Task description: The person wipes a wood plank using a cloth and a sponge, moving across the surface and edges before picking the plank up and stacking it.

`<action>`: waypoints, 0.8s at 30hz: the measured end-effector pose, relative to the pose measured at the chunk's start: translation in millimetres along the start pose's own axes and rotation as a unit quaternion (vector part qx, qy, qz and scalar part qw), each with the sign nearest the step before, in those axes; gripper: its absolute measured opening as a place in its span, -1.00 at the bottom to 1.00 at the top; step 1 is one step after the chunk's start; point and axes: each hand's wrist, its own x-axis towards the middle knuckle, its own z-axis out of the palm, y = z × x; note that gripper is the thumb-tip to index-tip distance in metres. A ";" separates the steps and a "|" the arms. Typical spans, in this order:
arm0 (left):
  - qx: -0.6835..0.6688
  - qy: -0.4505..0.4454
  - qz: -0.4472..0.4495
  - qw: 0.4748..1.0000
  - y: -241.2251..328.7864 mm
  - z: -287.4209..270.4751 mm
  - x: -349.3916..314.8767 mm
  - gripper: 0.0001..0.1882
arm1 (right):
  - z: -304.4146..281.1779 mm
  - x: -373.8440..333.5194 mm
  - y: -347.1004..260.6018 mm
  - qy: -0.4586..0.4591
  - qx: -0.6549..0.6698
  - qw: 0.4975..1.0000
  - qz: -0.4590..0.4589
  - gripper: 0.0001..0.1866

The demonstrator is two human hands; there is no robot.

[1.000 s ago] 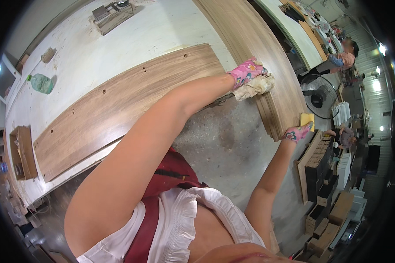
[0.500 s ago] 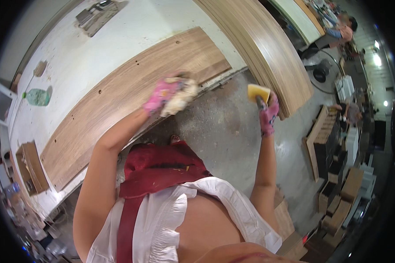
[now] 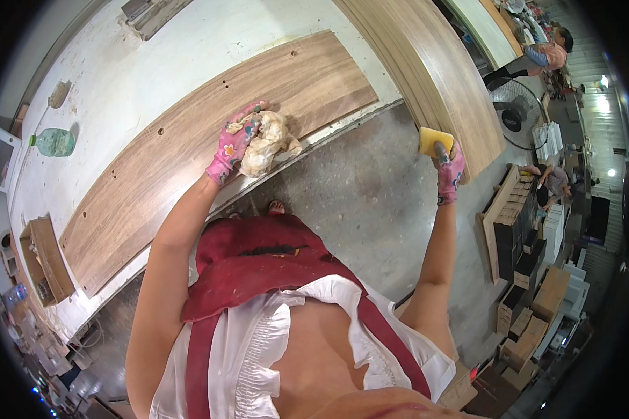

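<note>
- one crumpled off-white rag point(image 3: 269, 143) lies on the near edge of one long wood-grain panel point(image 3: 189, 160), about midway along it.
- the left hand point(image 3: 232, 143), in a pink patterned glove, presses on the rag; its grip is closed around the cloth, fingers curled over the bundle.
- the panel lies flat on the white worktop point(image 3: 154, 77); four small drilled holes show in its face.
- the right hand point(image 3: 449, 171), in a matching pink glove, is held out over the concrete floor point(image 3: 370, 202), well apart from the panel; its grip pinches one yellow sponge block point(image 3: 435, 141).
- just beyond the sponge, one stack of long wood-grain boards point(image 3: 433, 77) runs away to the upper left.
- on the worktop's far left stands one green plastic bottle point(image 3: 54, 142); nearer, at the left end, one small open wooden box point(image 3: 45, 258).
- one floor fan point(image 3: 517, 115) stands right of the stack.
- two other people are in the background at the right.
</note>
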 end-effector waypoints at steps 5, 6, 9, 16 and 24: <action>-0.002 0.010 -0.006 1.000 -0.2 1.3 0.9 -0.55 | 14.6 -6.6 -7.5 -0.032 0.182 0.983 -0.009 -0.54; -0.002 0.008 -0.003 1.000 -3.2 -0.8 4.1 -0.54 | 29.1 -10.2 -9.5 -0.040 0.249 0.967 -0.024 -0.54; -0.057 0.009 0.003 0.998 -2.3 0.3 -1.3 -0.51 | 97.1 -30.8 -61.3 -0.110 0.551 0.812 0.159 -0.45; -0.121 0.128 -0.019 0.984 12.7 -9.2 -40.7 -0.64 | 200.0 -58.7 -132.0 -0.325 0.700 0.577 0.267 -0.24; 0.255 0.388 0.019 0.885 63.5 -109.6 -146.9 -0.74 | 271.6 -94.9 -165.1 -0.424 0.698 0.431 0.384 -0.28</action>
